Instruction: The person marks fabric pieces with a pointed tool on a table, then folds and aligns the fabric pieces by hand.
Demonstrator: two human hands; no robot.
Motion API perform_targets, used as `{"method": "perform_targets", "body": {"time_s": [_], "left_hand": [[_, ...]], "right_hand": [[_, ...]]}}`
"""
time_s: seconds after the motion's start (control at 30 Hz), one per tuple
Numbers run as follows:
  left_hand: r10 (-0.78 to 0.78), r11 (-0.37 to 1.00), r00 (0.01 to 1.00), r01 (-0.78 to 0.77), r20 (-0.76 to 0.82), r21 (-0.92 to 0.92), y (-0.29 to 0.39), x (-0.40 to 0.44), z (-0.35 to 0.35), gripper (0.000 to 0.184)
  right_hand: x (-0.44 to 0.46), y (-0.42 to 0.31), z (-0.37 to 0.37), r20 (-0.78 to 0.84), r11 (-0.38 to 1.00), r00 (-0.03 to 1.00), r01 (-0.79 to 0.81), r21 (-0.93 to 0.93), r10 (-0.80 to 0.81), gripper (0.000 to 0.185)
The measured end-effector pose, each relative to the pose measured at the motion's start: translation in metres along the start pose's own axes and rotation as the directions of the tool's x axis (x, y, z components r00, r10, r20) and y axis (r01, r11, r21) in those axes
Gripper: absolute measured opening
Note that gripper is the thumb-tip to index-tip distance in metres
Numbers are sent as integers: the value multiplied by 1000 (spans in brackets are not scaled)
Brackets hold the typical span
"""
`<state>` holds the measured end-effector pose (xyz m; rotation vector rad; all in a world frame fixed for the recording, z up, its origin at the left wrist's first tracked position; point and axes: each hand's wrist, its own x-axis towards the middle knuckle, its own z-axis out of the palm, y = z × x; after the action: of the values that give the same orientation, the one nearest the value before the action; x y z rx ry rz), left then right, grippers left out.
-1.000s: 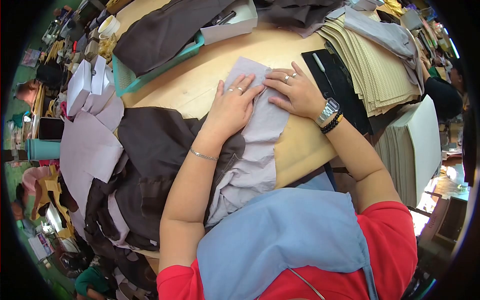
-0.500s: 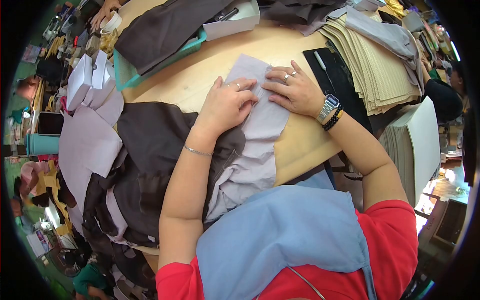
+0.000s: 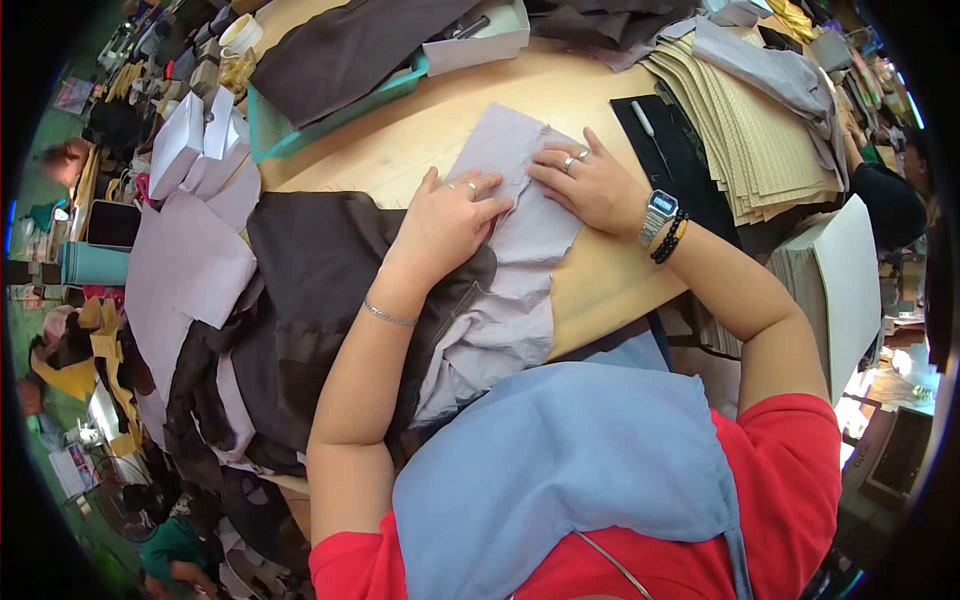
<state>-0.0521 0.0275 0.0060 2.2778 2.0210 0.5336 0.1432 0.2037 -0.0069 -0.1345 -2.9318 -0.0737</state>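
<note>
At the centre of the frame, grey cloth (image 3: 522, 255) lies on the table (image 3: 395, 155), apparently pressed flat by the right hand (image 3: 602, 190), fingers loosely spread; the left hand (image 3: 448, 225) has a half-curled grip, any pinch unclear.

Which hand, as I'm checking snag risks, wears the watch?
The right hand: a metal-banded watch circles its wrist, whereas the left hand has only a thin bracelet there.
</note>
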Motion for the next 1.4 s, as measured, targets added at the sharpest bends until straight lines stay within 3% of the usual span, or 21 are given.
{"method": "perform_targets", "body": {"time_s": [0.43, 0.67, 1.07, 1.4], "left_hand": [[-37, 999, 995, 37, -89, 1, 16, -25, 4, 20], [-75, 997, 996, 75, -41, -4, 17, -28, -4, 20], [-65, 997, 998, 66, -28, 46, 21, -30, -8, 16], [-85, 996, 995, 84, 48, 39, 23, -34, -17, 11]], "right_hand": [[-1, -14, -5, 100, 996, 995, -10, 94, 0, 41], [-2, -22, -5, 111, 980, 994, -10, 199, -13, 42], [-3, -31, -2, 55, 987, 994, 86, 139, -94, 47], [-4, -47, -8, 117, 991, 989, 82, 103, -94, 48]]}}
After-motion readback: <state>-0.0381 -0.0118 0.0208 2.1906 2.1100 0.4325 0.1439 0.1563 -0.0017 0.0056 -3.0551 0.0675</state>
